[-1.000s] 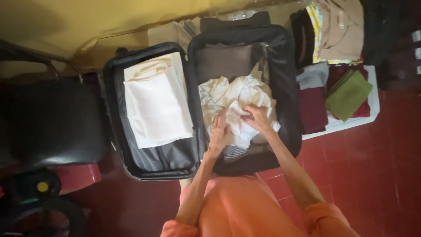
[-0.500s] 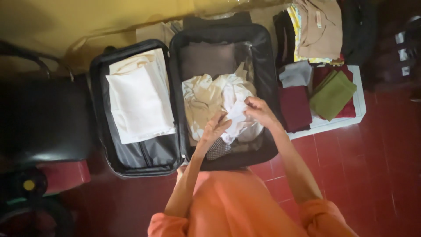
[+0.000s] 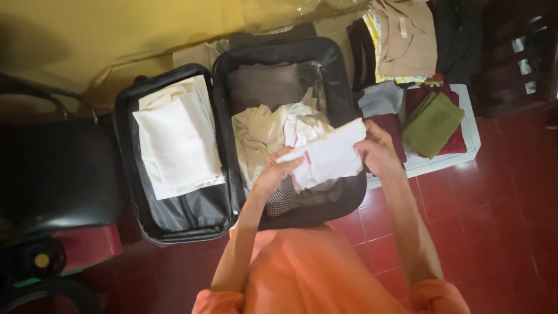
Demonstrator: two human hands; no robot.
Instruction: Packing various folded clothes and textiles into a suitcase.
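An open black suitcase [image 3: 344,87] lies on the red floor. Over its right half I hold a white garment [image 3: 328,156] stretched between both hands. My left hand [image 3: 273,172] grips its left end and my right hand [image 3: 376,151] grips its right end. Under the garment lie crumpled cream clothes [image 3: 261,131], a brown folded piece [image 3: 261,86] and a checked cloth [image 3: 283,197]. The suitcase's left half holds folded white cloth [image 3: 174,139].
A white low table [image 3: 471,125] to the right carries folded clothes: an olive piece [image 3: 433,122], maroon [image 3: 395,127], grey [image 3: 381,99] and a beige stack [image 3: 407,38]. A black chair seat [image 3: 55,168] stands at the left. A yellow wall runs behind.
I have lifted the white garment off the pile and pulled it out wide between my hands. My right hand has moved right and up; the view has drifted left.
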